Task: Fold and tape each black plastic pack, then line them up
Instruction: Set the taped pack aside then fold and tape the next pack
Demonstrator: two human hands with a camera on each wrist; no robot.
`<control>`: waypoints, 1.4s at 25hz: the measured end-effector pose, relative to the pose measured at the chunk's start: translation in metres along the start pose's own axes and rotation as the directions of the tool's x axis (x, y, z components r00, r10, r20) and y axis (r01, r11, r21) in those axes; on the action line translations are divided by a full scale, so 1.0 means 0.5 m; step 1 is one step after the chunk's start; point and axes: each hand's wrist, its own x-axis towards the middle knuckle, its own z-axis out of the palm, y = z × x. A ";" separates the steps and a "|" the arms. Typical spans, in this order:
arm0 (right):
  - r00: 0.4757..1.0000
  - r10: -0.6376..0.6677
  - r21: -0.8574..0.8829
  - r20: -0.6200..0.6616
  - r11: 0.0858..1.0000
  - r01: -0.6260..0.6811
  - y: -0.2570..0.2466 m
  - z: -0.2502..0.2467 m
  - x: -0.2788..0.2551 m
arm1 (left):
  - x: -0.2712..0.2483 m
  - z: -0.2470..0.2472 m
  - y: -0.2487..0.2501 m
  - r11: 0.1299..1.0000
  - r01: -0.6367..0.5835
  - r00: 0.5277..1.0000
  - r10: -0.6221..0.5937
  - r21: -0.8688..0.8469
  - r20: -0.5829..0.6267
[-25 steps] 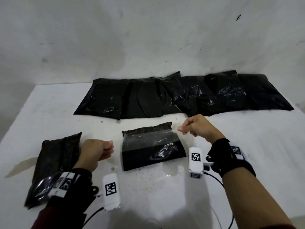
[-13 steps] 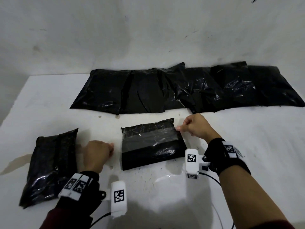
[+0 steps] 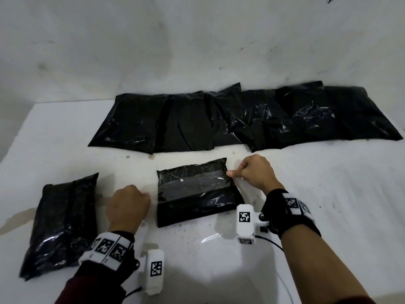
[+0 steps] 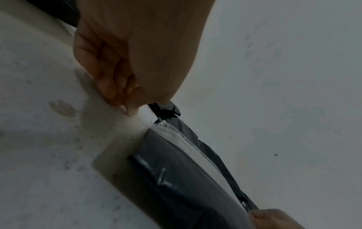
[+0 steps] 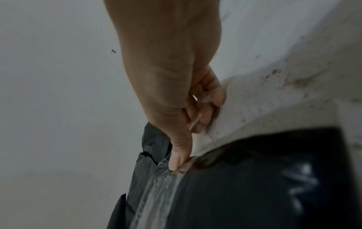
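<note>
A folded black pack [image 3: 197,207] lies in the middle of the white table [image 3: 328,194]. A strip of clear tape [image 3: 192,185] runs across its fold. My left hand [image 3: 148,197] is curled at the pack's left edge and pinches the tape's left end [image 4: 137,124]. My right hand [image 3: 232,173] pinches the tape's right end at the pack's upper right corner, thumb [image 5: 176,162] down on the tape [image 5: 156,186]. In the left wrist view the pack [image 4: 176,178] stretches away to the right hand [image 4: 274,218].
Another folded, taped black pack [image 3: 61,224] lies at the left. Several flat black packs [image 3: 241,119] overlap in a row along the back by the wall. Dark crumbs dot the table around the middle pack.
Both hands came down and inward with the tape; the strip now lies across the pack. My left hand moved right, up to the pack's left edge.
</note>
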 end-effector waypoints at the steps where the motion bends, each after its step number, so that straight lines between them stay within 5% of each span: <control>1: 1.000 0.004 0.001 -0.002 1.000 -0.004 0.000 0.000 -0.001 | -0.001 -0.007 -0.008 1.000 0.009 0.999 -0.009 -0.013 -0.032; 3: 1.000 0.006 0.004 -0.007 1.000 -0.006 0.000 -0.003 -0.003 | -0.002 -0.027 -0.008 0.992 -0.055 0.989 0.038 -0.112 -0.146; 6: 1.000 0.015 0.033 0.001 0.999 -0.015 0.000 -0.007 -0.004 | -0.014 -0.044 0.061 0.837 -0.433 0.888 0.332 -0.336 -0.318; 9: 1.000 0.007 0.010 0.017 1.000 -0.007 -0.003 -0.011 -0.005 | -0.018 -0.023 0.172 0.630 -0.714 0.677 0.732 -0.305 -0.071; 11: 0.999 -0.002 -0.047 0.048 0.999 0.004 -0.005 -0.017 -0.001 | -0.012 0.012 0.214 0.596 -0.797 0.580 0.800 -0.096 0.152; 14: 0.985 -0.003 0.031 0.174 1.000 -0.003 0.002 -0.037 0.003 | 0.001 0.063 0.217 0.576 -0.815 0.577 0.791 0.070 0.205; 17: 0.950 -0.039 0.282 0.310 0.958 -0.053 0.012 -0.059 0.001 | 0.005 0.086 0.203 0.548 -0.834 0.551 0.826 0.064 0.120; 21: 0.924 -0.038 0.373 0.381 0.920 -0.116 0.020 -0.071 0.005 | 0.002 0.091 0.201 0.544 -0.836 0.549 0.832 0.071 0.080; 30: 0.961 0.112 0.455 0.255 0.862 -0.221 0.046 -0.065 0.014 | 0.003 0.097 0.194 0.546 -0.837 0.547 0.836 0.030 0.040; 35: 0.967 0.087 0.499 0.238 0.844 -0.199 0.044 -0.085 0.004 | 0.009 0.083 0.197 0.566 -0.820 0.559 0.824 -0.086 0.096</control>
